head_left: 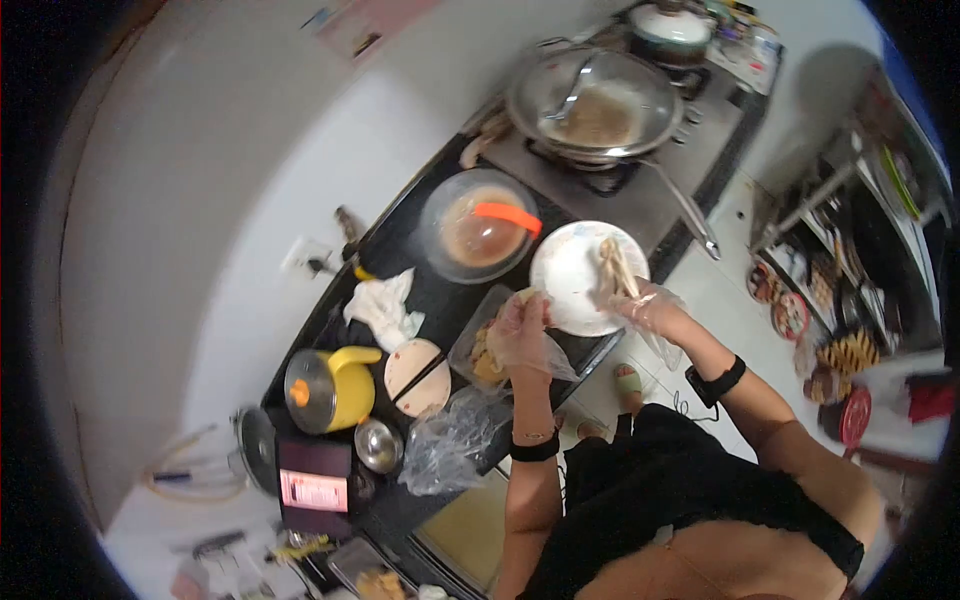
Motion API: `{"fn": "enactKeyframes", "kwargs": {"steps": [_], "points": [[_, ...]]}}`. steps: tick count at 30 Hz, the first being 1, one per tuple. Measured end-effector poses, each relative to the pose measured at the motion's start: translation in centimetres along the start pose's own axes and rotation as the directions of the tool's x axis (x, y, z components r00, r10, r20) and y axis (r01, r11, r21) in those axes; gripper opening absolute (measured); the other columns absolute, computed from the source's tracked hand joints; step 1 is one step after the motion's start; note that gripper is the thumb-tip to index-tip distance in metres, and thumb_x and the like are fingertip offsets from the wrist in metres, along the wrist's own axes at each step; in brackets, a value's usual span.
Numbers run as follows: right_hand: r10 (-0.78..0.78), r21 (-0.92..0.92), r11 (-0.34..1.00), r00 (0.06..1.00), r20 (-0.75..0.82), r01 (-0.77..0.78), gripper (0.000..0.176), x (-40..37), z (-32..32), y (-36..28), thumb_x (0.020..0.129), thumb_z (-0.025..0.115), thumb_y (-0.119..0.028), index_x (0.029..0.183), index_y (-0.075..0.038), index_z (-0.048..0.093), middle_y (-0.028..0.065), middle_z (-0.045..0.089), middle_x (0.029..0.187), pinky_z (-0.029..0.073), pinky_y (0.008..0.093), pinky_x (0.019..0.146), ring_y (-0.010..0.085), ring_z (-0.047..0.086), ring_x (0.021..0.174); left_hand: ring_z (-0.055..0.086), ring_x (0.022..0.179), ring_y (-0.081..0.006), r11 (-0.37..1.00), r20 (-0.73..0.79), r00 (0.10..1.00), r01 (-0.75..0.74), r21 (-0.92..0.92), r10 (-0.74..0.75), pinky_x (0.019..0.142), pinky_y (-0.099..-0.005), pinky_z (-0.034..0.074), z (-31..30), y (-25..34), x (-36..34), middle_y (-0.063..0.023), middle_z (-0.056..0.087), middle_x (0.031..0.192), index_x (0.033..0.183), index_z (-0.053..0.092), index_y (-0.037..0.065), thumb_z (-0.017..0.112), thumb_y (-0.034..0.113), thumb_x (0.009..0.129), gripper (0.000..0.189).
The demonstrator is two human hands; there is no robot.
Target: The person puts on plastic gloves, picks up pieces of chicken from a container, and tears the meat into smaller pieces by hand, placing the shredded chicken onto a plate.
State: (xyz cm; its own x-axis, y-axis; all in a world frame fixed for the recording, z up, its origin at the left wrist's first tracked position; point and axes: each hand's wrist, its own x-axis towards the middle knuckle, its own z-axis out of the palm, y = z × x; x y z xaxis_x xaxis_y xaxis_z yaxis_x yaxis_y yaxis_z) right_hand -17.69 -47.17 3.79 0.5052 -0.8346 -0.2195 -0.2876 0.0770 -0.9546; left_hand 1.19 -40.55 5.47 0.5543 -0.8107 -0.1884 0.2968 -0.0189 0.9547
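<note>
My right hand (648, 308), in a clear plastic glove, is closed on a pale, long piece of food (616, 262) over the right side of a white plate (572, 300). My left hand (521, 328), also gloved, has its fingers curled together at the plate's left edge. What it holds, if anything, I cannot make out. Partly under the left hand is a clear plastic container (463, 352) with yellowish food pieces (486, 362) in it. Behind the plate stands a bowl of brownish liquid (468, 235) with an orange-handled utensil (508, 214) across it.
A wok (640, 92) sits on the stove, its handle (690, 215) jutting over the counter's front edge. To the left are a white cloth (384, 310), chopsticks on a pink dish (408, 370), a yellow pot (345, 392), a plastic bag (450, 440) and a lit screen (314, 490).
</note>
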Motion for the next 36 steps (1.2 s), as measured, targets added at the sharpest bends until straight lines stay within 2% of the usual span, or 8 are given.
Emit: {"fn": "enactKeyframes", "kwargs": {"steps": [6,12,22,24,28,30,34,36], "points": [[0.245,-0.204,0.948,0.969,-0.019,-0.244,0.046,2.0,3.8,-2.4,0.079,0.057,-0.044,0.102,-0.004,0.052,0.0061,0.057,0.072,0.043,0.0257,0.055,0.0107,0.051,0.061,0.055,0.07,-0.0113,0.996,-0.145,0.986,-0.085,0.025,0.087,0.065,-0.0245,0.046,-6.1,2.6,-5.3,-0.0046,0.059,0.08,0.094,0.058,0.001,0.053,0.01,0.085,0.014],[-0.022,0.13,0.991,0.895,0.446,-0.041,0.028,4.9,9.7,6.4,0.086,0.051,-0.02,0.111,-0.008,0.046,-0.001,0.052,0.071,0.036,0.0198,0.046,0.0068,0.048,0.06,0.057,0.077,-0.0129,0.953,-0.582,0.806,-0.25,-0.172,0.107,0.071,-0.0269,0.047,-15.7,6.0,-21.7,-0.0069,0.061,0.089,0.102,0.056,0.001,0.053,0.015,0.086,0.022],[0.123,-0.121,0.991,0.746,0.654,-0.056,0.025,-11.5,26.1,0.1,0.083,0.057,-0.024,0.098,-0.006,0.049,-0.0016,0.048,0.066,0.036,0.02,0.043,0.0071,0.045,0.05,0.055,0.064,-0.0123,0.904,-0.962,-0.075,-0.33,0.274,0.264,0.061,-0.0249,0.046,-26.8,7.9,-56.0,-0.0062,0.06,0.074,0.089,0.058,0.0,0.058,0.02,0.083,0.02],[0.187,0.03,0.857,0.365,0.912,-0.515,0.024,-10.4,29.3,6.6,0.082,0.057,-0.02,0.099,-0.004,0.05,0.0001,0.051,0.07,0.039,0.022,0.046,0.0082,0.048,0.054,0.054,0.062,-0.0115,0.92,-0.947,-0.132,-0.23,0.317,0.293,0.059,-0.0226,0.044,-30.3,7.0,-60.6,-0.005,0.059,0.071,0.085,0.057,0.001,0.058,0.019,0.083,0.018],[0.143,-0.174,0.985,0.511,0.847,0.013,0.026,-22.6,32.7,-1.6,0.081,0.057,-0.019,0.1,-0.004,0.049,0.0002,0.051,0.072,0.041,0.023,0.049,0.0083,0.047,0.056,0.051,0.074,-0.015,0.504,-0.927,0.038,0.831,0.236,0.372,0.067,-0.0301,0.041,-45.7,-14.0,-74.1,-0.0035,0.056,0.075,0.099,0.058,0.003,0.058,0.021,0.078,0.027],[0.085,-0.079,0.996,0.377,0.922,-0.03,0.027,-24.0,33.4,-0.6,0.081,0.057,-0.02,0.1,-0.004,0.048,0.0,0.05,0.074,0.042,0.0236,0.05,0.0082,0.047,0.059,0.055,0.084,-0.0213,0.959,-0.986,0.164,0.281,0.021,-0.027,0.074,-0.0331,0.042,-47.0,-15.4,-74.0,-0.0117,0.06,0.084,0.111,0.055,0.006,0.055,0.026,0.078,0.039],[0.091,-0.084,0.996,0.365,0.927,-0.036,0.028,-24.4,32.0,-1.7,0.079,0.059,-0.016,0.101,-0.004,0.048,0.0005,0.051,0.076,0.044,0.0238,0.052,0.0089,0.049,0.063,0.058,0.083,-0.0281,0.767,-0.99,0.056,0.628,0.135,0.128,0.076,-0.0384,0.043,-46.5,-15.7,-72.1,-0.0204,0.061,0.093,0.111,0.055,0.006,0.054,0.034,0.075,0.045],[0.036,0.026,0.988,0.398,0.917,-0.151,0.026,-23.3,31.3,0.2,0.079,0.058,-0.012,0.102,-0.004,0.047,0.0009,0.052,0.077,0.045,0.0241,0.055,0.009,0.05,0.066,0.057,0.076,-0.0224,0.516,-0.97,-0.205,0.849,-0.111,0.129,0.073,-0.0353,0.044,-43.0,-9.0,-67.6,-0.0169,0.062,0.088,0.104,0.057,0.003,0.056,0.03,0.075,0.04]]}}
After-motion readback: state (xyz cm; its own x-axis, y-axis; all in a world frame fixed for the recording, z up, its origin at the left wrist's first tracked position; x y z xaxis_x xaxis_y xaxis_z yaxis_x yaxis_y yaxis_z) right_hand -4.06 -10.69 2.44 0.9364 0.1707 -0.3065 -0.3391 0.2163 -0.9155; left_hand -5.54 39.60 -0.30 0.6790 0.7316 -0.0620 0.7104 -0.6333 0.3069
